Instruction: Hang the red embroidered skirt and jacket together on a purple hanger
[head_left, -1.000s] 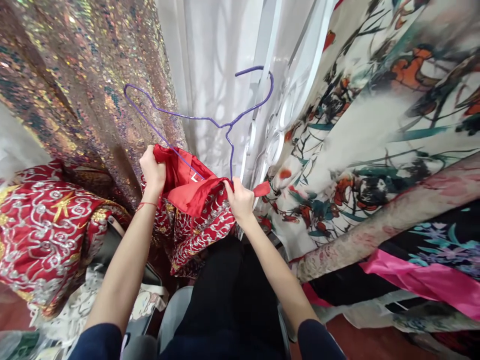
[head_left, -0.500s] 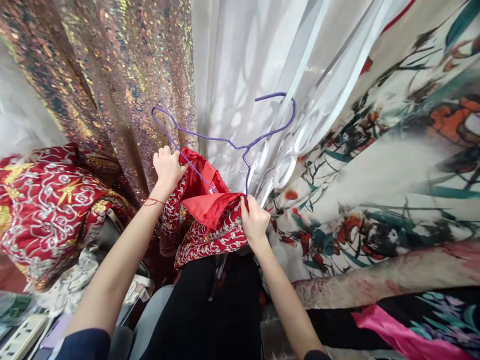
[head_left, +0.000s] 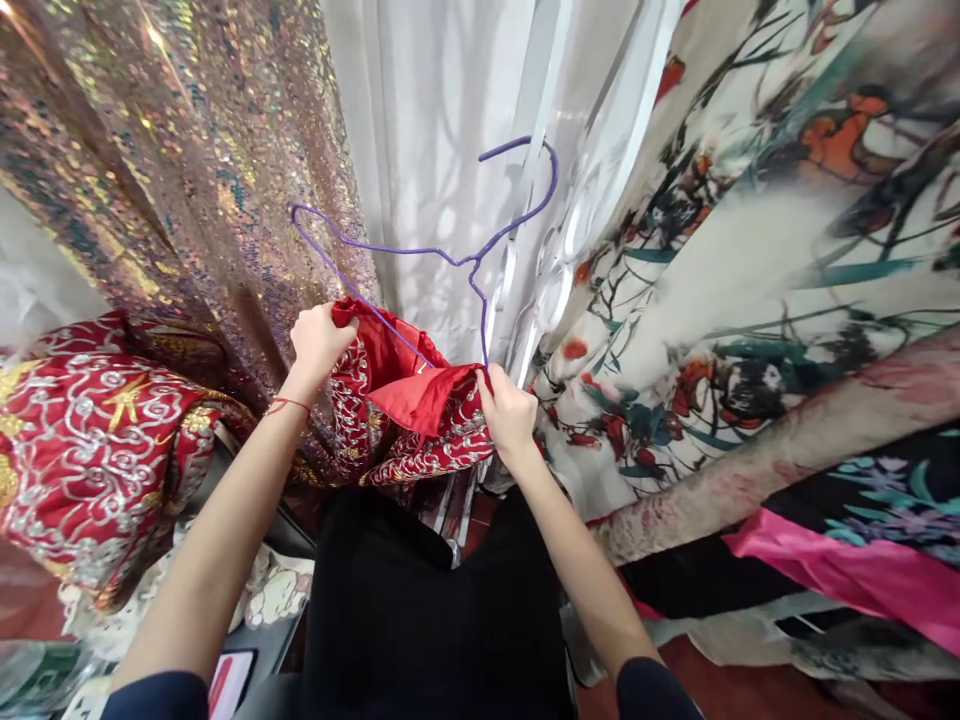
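Between my hands stretches the red waistband of an embroidered garment (head_left: 442, 455), with silver swirls outside and plain red lining inside. My left hand (head_left: 322, 343) is closed on its left edge. On the right edge, my right hand (head_left: 510, 408) pinches the red cloth right by the lower arm of a purple wire hanger (head_left: 420, 247). One end of the hanger runs down into the garment's opening, while its other shoulder sticks out at upper left. Its hook points up and right. Whether my right fingers also grip the wire is hidden.
A sequined curtain of cloth (head_left: 225, 130) hangs at left, white fabric (head_left: 427, 130) at centre, and floral cloth (head_left: 720, 330) at right. White metal rack bars (head_left: 525, 230) stand behind the hanger. More red embroidered cloth (head_left: 112, 450) lies at left, near a phone (head_left: 232, 682).
The view has shifted, so the hanger and hands sit slightly higher and further left. The garment's opening is stretched a little wider and flatter. Both hands keep their grip.
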